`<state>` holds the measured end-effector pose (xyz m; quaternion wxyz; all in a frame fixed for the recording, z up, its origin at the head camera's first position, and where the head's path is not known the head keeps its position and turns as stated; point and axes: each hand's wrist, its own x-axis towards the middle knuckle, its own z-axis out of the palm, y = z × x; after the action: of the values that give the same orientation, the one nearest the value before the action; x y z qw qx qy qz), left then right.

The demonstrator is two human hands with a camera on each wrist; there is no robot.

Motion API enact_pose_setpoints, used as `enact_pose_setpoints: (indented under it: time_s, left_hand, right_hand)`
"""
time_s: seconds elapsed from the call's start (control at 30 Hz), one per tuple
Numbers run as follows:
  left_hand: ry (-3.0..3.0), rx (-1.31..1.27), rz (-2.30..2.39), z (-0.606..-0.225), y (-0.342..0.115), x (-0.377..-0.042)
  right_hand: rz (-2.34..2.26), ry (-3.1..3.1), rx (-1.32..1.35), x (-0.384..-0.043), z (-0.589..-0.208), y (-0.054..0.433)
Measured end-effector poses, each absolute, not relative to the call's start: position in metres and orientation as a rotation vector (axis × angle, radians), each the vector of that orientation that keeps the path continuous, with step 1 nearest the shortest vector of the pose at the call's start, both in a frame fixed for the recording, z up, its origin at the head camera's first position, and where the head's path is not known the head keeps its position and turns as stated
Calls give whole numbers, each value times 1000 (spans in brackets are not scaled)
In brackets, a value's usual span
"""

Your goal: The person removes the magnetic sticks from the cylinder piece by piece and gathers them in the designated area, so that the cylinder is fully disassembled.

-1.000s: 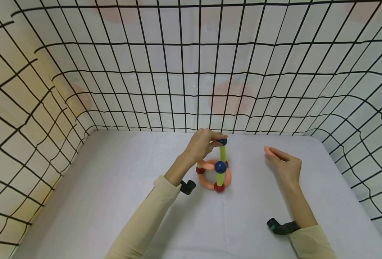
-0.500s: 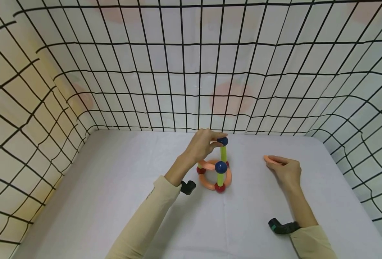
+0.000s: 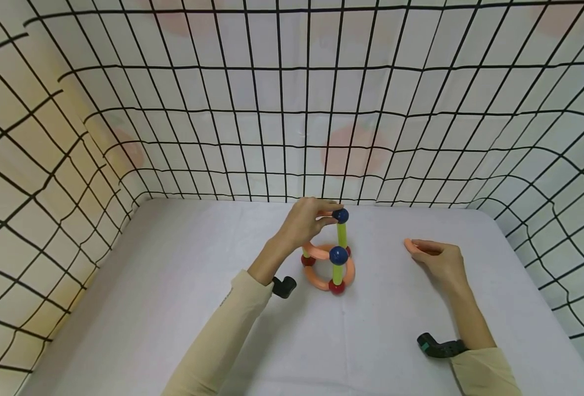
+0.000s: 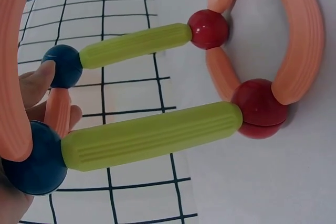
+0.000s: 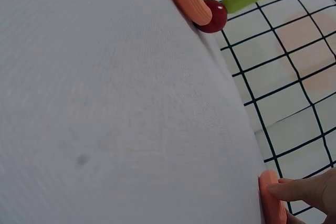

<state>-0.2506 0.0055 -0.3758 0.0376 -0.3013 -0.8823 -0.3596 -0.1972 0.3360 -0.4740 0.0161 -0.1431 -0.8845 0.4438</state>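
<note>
To the right of the frame (image 3: 324, 254), well apart from it, the right hand (image 3: 442, 263) pinches a loose orange rod (image 3: 411, 246) over the worktop (image 3: 148, 291). At the frame's far upper corner, the left hand (image 3: 303, 223) pinches a second orange rod (image 4: 58, 109) where it meets the far blue ball (image 4: 64, 65), one fingertip touching that ball. Both rods should be light and stiff, hard to crush; the smooth balls probably slip more readily than the rods, whose ridges ought to help a grip. Taking the loose rod by its middle would leave both ends free, while the frame is best steadied at a ball or upright, since its joints may part under a sideways knock. Only the head view shows both hands and the gap between the loose rod and the frame. The left wrist view reveals the frame's left blue ball (image 4: 35, 161), which the hand covers from above, though whether the second rod reaches it I cannot tell. The right wrist view shows a finger along the loose rod, with just part of the frame.
</note>
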Motion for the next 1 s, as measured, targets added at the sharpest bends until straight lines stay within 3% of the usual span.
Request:
enact_pose_setpoints:
  time_s: [1.0]
  left_hand:
    - [-2570,-1001,-1281,-384,7,-254]
  right_hand:
    - [1323,-2715,-396,-199,-479,331]
